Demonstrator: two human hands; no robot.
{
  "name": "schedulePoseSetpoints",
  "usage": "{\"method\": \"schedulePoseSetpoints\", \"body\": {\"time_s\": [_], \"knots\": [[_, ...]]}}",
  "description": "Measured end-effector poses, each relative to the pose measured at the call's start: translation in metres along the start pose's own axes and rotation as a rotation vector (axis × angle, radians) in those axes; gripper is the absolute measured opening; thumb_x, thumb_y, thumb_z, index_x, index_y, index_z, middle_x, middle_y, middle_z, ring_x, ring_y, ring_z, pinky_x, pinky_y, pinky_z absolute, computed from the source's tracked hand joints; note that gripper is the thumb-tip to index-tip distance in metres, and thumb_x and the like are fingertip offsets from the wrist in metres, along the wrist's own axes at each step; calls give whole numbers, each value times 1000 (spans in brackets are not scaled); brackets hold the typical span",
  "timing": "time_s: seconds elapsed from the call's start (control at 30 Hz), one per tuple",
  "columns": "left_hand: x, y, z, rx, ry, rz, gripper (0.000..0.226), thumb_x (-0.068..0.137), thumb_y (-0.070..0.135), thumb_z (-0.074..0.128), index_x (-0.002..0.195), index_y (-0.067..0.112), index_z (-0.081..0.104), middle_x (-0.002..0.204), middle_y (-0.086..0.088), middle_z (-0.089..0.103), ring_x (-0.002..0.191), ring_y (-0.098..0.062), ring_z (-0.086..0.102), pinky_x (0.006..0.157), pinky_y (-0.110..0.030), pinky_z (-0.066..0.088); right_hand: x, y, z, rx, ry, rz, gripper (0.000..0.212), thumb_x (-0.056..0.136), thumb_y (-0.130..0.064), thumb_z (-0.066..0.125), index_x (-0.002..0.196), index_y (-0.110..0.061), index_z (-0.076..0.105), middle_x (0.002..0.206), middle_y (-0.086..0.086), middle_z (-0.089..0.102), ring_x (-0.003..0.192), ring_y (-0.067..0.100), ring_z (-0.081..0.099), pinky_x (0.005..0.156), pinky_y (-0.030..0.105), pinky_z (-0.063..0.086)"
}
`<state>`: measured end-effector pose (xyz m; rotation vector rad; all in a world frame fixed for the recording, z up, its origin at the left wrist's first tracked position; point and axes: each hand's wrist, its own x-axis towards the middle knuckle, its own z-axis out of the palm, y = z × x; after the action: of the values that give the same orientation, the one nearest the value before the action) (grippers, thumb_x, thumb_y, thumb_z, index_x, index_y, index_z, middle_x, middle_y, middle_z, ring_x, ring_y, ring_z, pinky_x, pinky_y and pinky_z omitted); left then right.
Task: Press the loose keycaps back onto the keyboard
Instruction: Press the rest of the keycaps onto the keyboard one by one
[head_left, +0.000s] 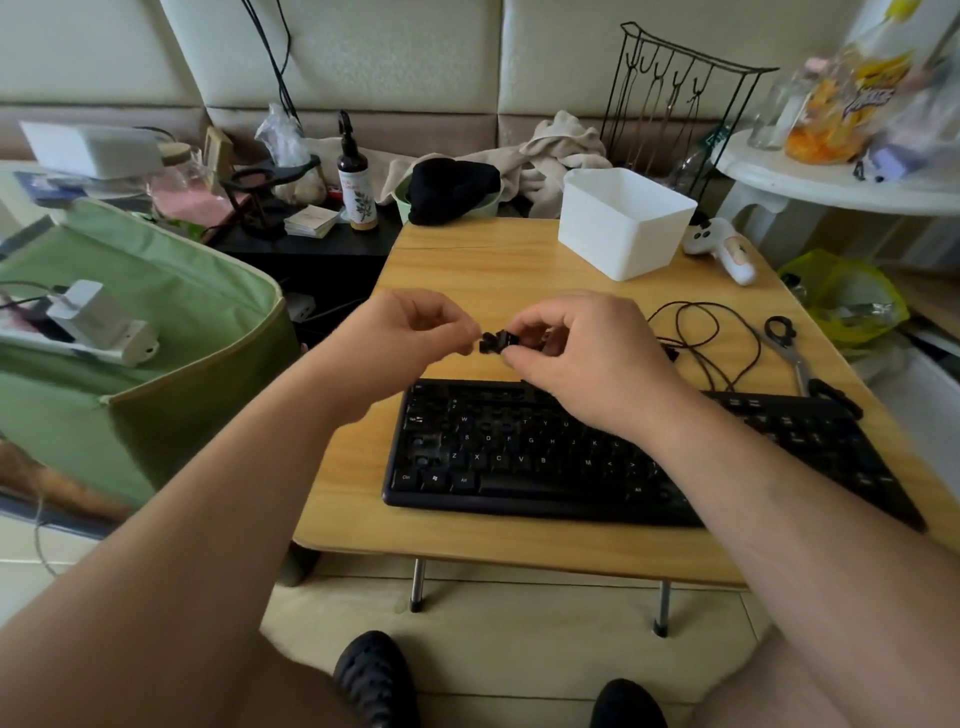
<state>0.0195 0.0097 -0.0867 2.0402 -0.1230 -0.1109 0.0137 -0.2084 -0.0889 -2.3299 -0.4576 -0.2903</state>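
A black keyboard (519, 457) lies across the near half of a small wooden folding table (493, 260). Several sockets in its left letter area stand bare, without caps. Above the keyboard's back edge, both my hands meet on a small black keycap (493, 343). My left hand (410, 338) pinches it from the left with curled fingers. My right hand (582, 353) pinches it from the right between thumb and fingertips, and its wrist hides the keyboard's middle. More dark pieces may sit under my right fingers; I cannot tell.
A white plastic bin (623, 221) stands at the table's back right, a white handheld device (727, 249) beside it. A black cable (711, 338) and scissors (789, 348) lie right of my hands. A green fabric box (156, 338) sits left of the table.
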Motion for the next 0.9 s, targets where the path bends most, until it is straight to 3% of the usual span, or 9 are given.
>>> {"method": "schedulePoseSetpoints", "body": {"time_s": [0.1, 0.2, 0.37, 0.53, 0.7, 0.9], "knots": [[2, -24, -16, 111, 72, -107, 7, 94, 37, 74, 92, 31, 78, 91, 6, 74, 83, -9, 64, 73, -27, 47, 5, -1, 16, 15, -154, 90, 9, 85, -38, 82, 93, -37, 77, 84, -15, 69, 69, -2, 59, 62, 12, 43], [1, -41, -26, 169, 16, -181, 5, 95, 34, 73, 95, 32, 78, 91, 3, 72, 78, -13, 64, 69, -29, 48, 10, -5, 28, 34, -244, 135, 10, 86, -40, 82, 92, -35, 77, 83, -13, 69, 64, -2, 56, 58, 13, 41], [-2, -48, -30, 128, -90, -239, 8, 98, 24, 71, 104, 23, 76, 84, -6, 73, 68, -13, 69, 62, -26, 56, 18, -16, 50, 44, -324, 170, 15, 85, -42, 83, 96, -32, 79, 86, -10, 67, 72, 6, 58, 61, 22, 42], [-1, -49, -29, 85, -125, -255, 14, 96, 26, 74, 109, 21, 75, 79, -3, 72, 64, -10, 70, 64, -25, 58, 26, -23, 58, -107, -406, 179, 14, 86, -41, 82, 98, -36, 79, 92, -17, 63, 90, 10, 60, 73, 26, 45], [2, -50, -28, 94, -117, -260, 19, 92, 35, 78, 107, 24, 75, 84, -4, 73, 66, -11, 71, 64, -25, 60, 31, -28, 60, -122, -447, 210, 11, 81, -37, 86, 89, -34, 80, 95, -16, 68, 93, 8, 63, 72, 24, 47], [4, -51, -27, 96, -121, -270, 25, 87, 37, 83, 106, 24, 74, 85, -4, 73, 61, -6, 70, 60, -22, 57, 32, -37, 66, -190, -441, 259, 14, 76, -36, 90, 72, -34, 76, 87, -18, 68, 95, 13, 64, 93, 42, 55]]}}
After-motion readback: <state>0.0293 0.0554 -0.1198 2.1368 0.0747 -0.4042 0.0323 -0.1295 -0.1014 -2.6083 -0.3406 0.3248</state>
